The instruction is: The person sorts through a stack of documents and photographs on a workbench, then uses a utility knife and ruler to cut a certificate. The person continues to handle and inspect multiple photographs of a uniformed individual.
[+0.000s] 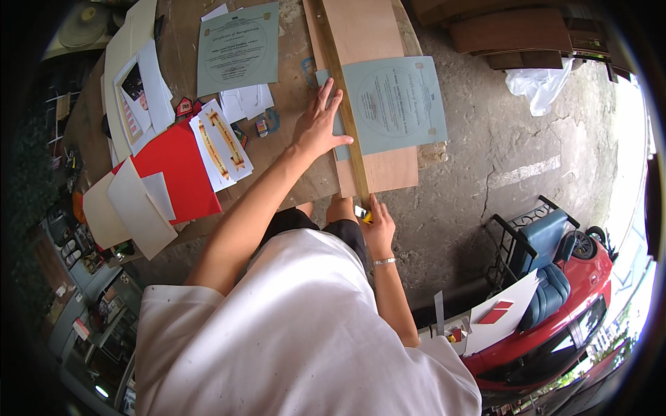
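Note:
My left hand [321,123] lies with its fingers spread on a long, narrow wooden strip [354,149]. The strip runs lengthwise over a blue-grey printed certificate sheet [399,104], near its left end. Beneath the sheet is a light brown board [388,171] that reaches past the table's near edge. At the strip's near end, my right hand [379,227] is closed around a small yellow tool [366,216] with a pale end; the fingers cover most of it. A second blue-grey certificate [238,50] lies apart, to the left of my left hand.
On the table's left are a red sheet [177,166], cream boards [132,208], white papers [246,102] and a small eraser-like block [261,127]. Right of the table are a concrete floor, a plastic bag [542,84], a blue-cushioned chair [541,239] and a red car [590,277].

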`<state>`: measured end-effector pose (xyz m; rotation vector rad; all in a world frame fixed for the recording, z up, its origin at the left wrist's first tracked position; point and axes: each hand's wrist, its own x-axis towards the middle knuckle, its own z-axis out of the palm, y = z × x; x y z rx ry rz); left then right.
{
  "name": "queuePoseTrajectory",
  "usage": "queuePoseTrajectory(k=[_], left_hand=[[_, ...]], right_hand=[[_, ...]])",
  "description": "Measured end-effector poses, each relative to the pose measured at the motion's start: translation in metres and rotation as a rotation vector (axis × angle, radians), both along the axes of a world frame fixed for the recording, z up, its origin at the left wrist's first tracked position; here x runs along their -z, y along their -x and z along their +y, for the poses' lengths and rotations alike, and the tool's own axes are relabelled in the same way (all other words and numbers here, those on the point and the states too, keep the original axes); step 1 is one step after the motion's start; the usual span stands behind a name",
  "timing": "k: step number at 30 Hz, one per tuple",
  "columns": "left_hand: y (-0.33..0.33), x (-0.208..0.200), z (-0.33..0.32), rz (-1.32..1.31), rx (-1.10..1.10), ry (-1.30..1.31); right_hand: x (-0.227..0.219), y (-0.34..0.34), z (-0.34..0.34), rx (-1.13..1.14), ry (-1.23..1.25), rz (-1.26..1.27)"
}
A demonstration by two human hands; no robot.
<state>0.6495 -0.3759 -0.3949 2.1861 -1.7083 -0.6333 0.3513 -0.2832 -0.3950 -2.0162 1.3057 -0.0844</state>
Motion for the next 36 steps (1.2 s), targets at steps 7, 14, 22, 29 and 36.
queuePoseTrajectory(k=[7, 14, 22, 29, 36], left_hand=[[0.004, -0.005, -0.006, -0.151, 0.079, -0.064], [0.011, -0.009, -0.005, -0.125, 0.008, -0.057], [0.010, -0.010, -0.007, -0.073, -0.021, -0.083], [0.008, -0.010, -0.004, -0.049, -0.024, -0.042], [0.007, -0.007, -0.005, -0.044, -0.025, -0.056]], right_hand=[[-0.039, -0.031, -0.071, 0.001, 0.128, -0.288], [-0.021, -0.166, -0.181, -0.096, 0.101, -0.169], [-0.012, -0.218, -0.214, -0.075, 0.161, -0.032], [-0.019, -0.222, -0.218, -0.082, 0.076, 0.039], [-0.020, -0.222, -0.215, -0.070, 0.098, 0.021]])
